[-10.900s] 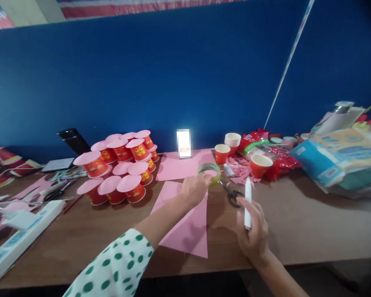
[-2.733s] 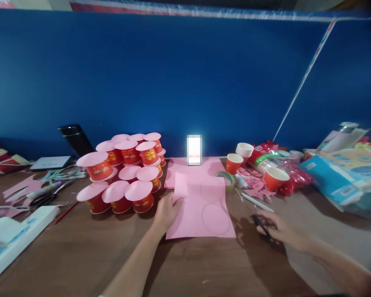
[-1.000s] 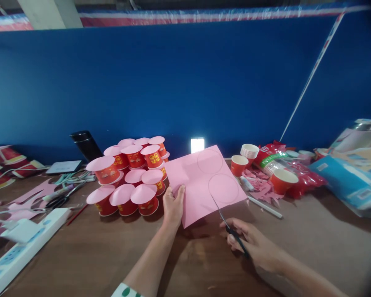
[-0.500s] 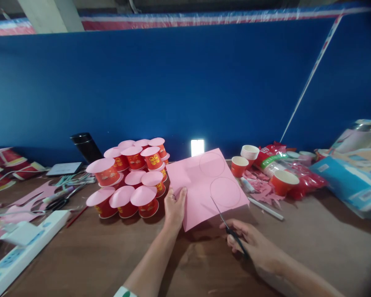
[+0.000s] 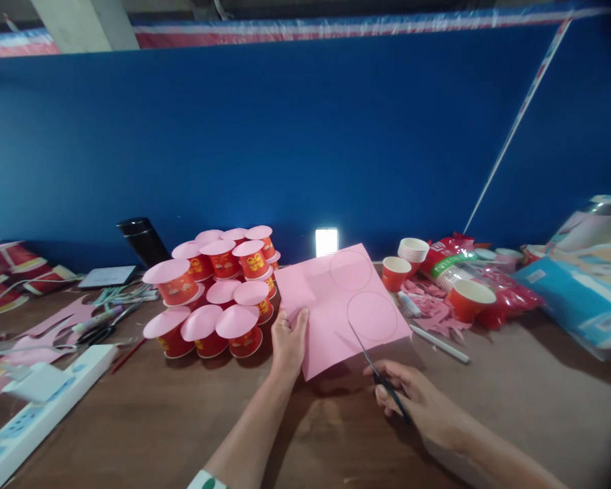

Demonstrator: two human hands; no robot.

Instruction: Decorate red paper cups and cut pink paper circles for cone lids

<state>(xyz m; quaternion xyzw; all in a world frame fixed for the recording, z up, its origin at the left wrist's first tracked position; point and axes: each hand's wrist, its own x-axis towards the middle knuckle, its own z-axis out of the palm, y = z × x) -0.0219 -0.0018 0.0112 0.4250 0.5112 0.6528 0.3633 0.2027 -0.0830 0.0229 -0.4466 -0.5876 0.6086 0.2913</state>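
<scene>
My left hand [image 5: 289, 343] pinches the left edge of a pink sheet of paper [image 5: 323, 326], thumb on top, and holds it up at a tilt over the table. Two circles are drawn on the sheet's right half. In my right hand [image 5: 407, 394] is a pair of scissors [image 5: 390, 392] with dark handles. Their blades reach over the sheet's lower edge, with the tip near the rim of the lower circle. Whether the blades have paper between them I cannot tell. Left of the sheet stand several upside-down red paper cups [image 5: 242, 341] topped with pink paper discs [image 5: 237, 321].
At the right lie pink scraps [image 5: 440, 309], red cups [image 5: 471, 300], a white pen [image 5: 440, 343] and a blue package [image 5: 580, 299]. A power strip [image 5: 45, 401], a black bottle [image 5: 141, 242] and more scissors [image 5: 102, 333] are at the left. A lit screen [image 5: 326, 242] stands behind the sheet.
Hardly anything differs. The view has shifted very slightly; the sheet and both hands keep nearly the same position, and a faint second blade line now shows over the paper.
</scene>
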